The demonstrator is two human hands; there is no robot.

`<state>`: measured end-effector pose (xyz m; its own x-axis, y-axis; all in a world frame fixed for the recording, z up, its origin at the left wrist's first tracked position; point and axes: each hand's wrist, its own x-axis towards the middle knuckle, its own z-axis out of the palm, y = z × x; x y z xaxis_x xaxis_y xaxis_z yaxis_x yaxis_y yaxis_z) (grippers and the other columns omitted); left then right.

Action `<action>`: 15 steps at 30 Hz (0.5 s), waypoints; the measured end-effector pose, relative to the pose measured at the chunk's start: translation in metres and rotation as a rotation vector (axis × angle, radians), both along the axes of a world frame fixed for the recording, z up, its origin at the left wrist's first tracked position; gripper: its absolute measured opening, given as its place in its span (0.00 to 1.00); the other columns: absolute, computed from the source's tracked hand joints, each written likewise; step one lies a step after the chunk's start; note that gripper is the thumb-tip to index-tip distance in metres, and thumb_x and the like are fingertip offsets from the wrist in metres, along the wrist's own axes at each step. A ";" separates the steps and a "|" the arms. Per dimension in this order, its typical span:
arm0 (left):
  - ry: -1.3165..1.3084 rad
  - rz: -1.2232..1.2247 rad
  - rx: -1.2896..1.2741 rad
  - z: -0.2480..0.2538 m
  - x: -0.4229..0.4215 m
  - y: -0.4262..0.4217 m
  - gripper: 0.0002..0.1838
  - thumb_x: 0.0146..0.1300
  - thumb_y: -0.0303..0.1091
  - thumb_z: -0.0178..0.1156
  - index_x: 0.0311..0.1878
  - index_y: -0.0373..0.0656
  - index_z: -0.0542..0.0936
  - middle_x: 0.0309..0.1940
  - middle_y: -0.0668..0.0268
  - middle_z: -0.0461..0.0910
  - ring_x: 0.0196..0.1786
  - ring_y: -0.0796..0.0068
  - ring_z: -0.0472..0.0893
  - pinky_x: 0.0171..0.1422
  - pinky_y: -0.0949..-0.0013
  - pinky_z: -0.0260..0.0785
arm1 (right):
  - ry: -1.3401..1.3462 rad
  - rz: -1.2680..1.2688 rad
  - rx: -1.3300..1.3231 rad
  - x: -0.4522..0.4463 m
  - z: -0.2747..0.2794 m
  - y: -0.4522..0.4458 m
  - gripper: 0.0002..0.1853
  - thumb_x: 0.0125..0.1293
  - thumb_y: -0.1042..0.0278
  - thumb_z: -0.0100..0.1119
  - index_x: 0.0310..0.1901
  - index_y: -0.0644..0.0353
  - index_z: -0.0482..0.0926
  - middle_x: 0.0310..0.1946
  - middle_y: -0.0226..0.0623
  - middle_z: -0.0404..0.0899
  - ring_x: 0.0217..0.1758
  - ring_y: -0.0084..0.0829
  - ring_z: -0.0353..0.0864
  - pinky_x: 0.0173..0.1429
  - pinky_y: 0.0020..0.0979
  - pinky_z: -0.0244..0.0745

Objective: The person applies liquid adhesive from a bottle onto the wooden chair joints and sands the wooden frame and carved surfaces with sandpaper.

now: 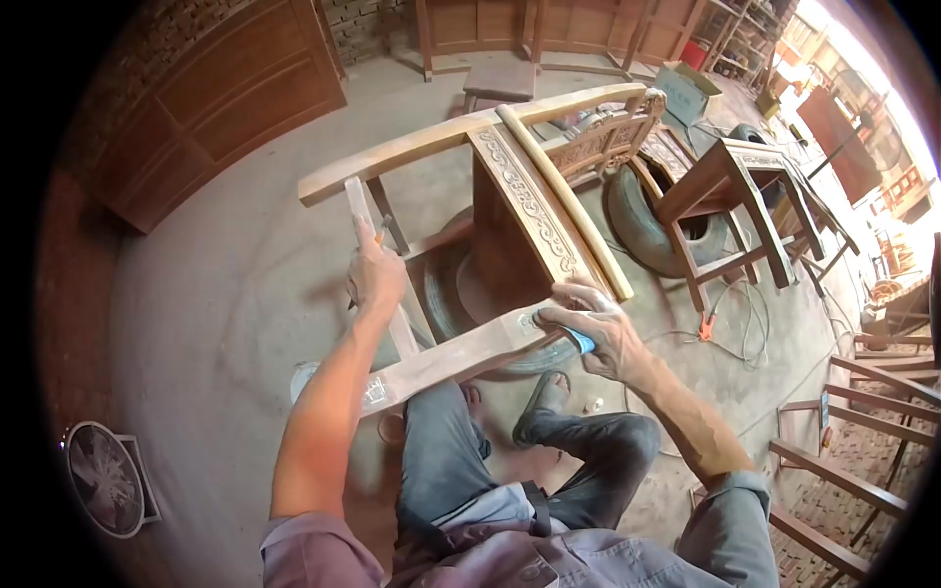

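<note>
A wooden chair frame (397, 157) with a carved panel (524, 201) lies tilted over a tire (446, 294) in front of me. My left hand (375, 274) is closed round a narrow wooden rail of the frame, and a small orange-tipped item shows beside its fingers. My right hand (600, 328) holds a blue-edged pad (578, 340) against the right end of the pale wide board (461, 358) nearest my knees. Carved marks show near both ends of that board.
More carved furniture (750, 162) rests by a second tire (642, 220) at the right, with cables and an orange plug (706, 326) on the floor. A fan (105, 480) stands lower left. Wooden frames (843, 470) lie lower right. Panels (235, 88) line the back.
</note>
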<state>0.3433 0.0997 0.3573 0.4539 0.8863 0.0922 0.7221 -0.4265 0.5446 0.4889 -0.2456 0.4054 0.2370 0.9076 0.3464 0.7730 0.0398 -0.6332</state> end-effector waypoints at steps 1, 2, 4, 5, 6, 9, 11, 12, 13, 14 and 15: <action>0.009 0.011 -0.008 0.004 0.001 -0.001 0.42 0.72 0.34 0.57 0.88 0.49 0.53 0.51 0.42 0.87 0.54 0.40 0.88 0.58 0.41 0.77 | -0.220 -0.001 -0.023 0.006 0.008 -0.002 0.32 0.53 0.71 0.70 0.64 0.49 0.86 0.71 0.45 0.75 0.76 0.52 0.73 0.84 0.56 0.62; 0.023 0.017 -0.018 0.007 0.000 -0.004 0.42 0.73 0.34 0.57 0.88 0.49 0.54 0.51 0.42 0.86 0.54 0.40 0.88 0.58 0.41 0.77 | -0.293 0.016 -0.039 0.015 0.004 -0.006 0.34 0.52 0.70 0.71 0.65 0.47 0.85 0.69 0.45 0.76 0.76 0.55 0.72 0.82 0.56 0.66; 0.026 0.018 -0.024 0.009 0.002 -0.003 0.42 0.73 0.34 0.57 0.88 0.49 0.54 0.51 0.42 0.86 0.54 0.40 0.88 0.58 0.41 0.77 | -0.366 -0.004 -0.072 0.019 0.012 -0.011 0.36 0.50 0.72 0.71 0.66 0.46 0.85 0.70 0.44 0.76 0.76 0.54 0.72 0.83 0.57 0.65; 0.022 0.018 -0.023 0.006 0.002 -0.002 0.42 0.73 0.34 0.57 0.88 0.50 0.54 0.51 0.42 0.86 0.54 0.40 0.88 0.58 0.41 0.77 | -0.310 0.015 -0.048 0.012 0.009 -0.008 0.35 0.51 0.72 0.71 0.66 0.46 0.85 0.69 0.44 0.77 0.75 0.52 0.73 0.84 0.57 0.63; 0.018 0.016 -0.020 0.003 0.002 -0.001 0.42 0.73 0.34 0.57 0.88 0.50 0.53 0.51 0.42 0.86 0.54 0.40 0.88 0.58 0.41 0.77 | -0.253 0.030 -0.024 -0.001 0.006 0.000 0.34 0.52 0.71 0.70 0.65 0.46 0.85 0.68 0.44 0.78 0.75 0.50 0.74 0.85 0.57 0.61; 0.047 0.017 -0.002 0.002 0.002 -0.001 0.42 0.73 0.34 0.57 0.88 0.50 0.53 0.50 0.42 0.86 0.53 0.40 0.88 0.57 0.41 0.77 | -0.167 0.078 -0.036 -0.007 0.002 0.006 0.34 0.52 0.75 0.66 0.66 0.48 0.85 0.67 0.45 0.79 0.74 0.49 0.76 0.85 0.55 0.63; 0.030 0.008 -0.012 0.004 0.000 -0.001 0.42 0.73 0.34 0.56 0.88 0.50 0.53 0.50 0.43 0.87 0.53 0.40 0.88 0.57 0.42 0.77 | -0.287 0.090 -0.048 0.002 0.016 0.001 0.35 0.52 0.75 0.65 0.66 0.48 0.84 0.68 0.46 0.78 0.74 0.51 0.75 0.83 0.54 0.66; 0.017 0.003 -0.021 0.005 0.001 -0.002 0.42 0.73 0.34 0.56 0.88 0.50 0.53 0.50 0.43 0.87 0.52 0.40 0.88 0.57 0.42 0.77 | -0.275 0.076 -0.057 0.005 0.020 -0.003 0.35 0.52 0.75 0.64 0.66 0.48 0.84 0.69 0.46 0.78 0.75 0.50 0.75 0.83 0.54 0.67; 0.013 0.002 -0.007 0.001 0.002 0.000 0.42 0.73 0.34 0.57 0.88 0.50 0.53 0.50 0.43 0.87 0.52 0.40 0.88 0.57 0.42 0.77 | -0.266 0.066 -0.068 0.008 0.022 -0.005 0.35 0.52 0.75 0.64 0.66 0.47 0.84 0.69 0.46 0.77 0.75 0.50 0.75 0.83 0.54 0.67; 0.007 0.002 0.007 -0.004 0.003 0.003 0.42 0.73 0.34 0.57 0.88 0.50 0.52 0.50 0.43 0.87 0.52 0.40 0.88 0.57 0.42 0.77 | -0.183 0.050 -0.037 0.003 0.018 -0.001 0.33 0.53 0.73 0.65 0.66 0.47 0.85 0.68 0.45 0.79 0.75 0.49 0.75 0.83 0.56 0.65; 0.007 -0.001 0.020 -0.008 0.002 0.004 0.42 0.73 0.34 0.57 0.88 0.50 0.52 0.50 0.43 0.87 0.52 0.41 0.88 0.57 0.42 0.77 | -0.095 0.030 -0.009 -0.013 0.007 0.005 0.32 0.55 0.70 0.66 0.65 0.48 0.85 0.66 0.44 0.80 0.75 0.47 0.75 0.84 0.57 0.63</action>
<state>0.3449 0.1042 0.3490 0.4557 0.8837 0.1072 0.7252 -0.4384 0.5310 0.4760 -0.2405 0.4124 0.1764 0.9168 0.3581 0.8280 0.0585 -0.5576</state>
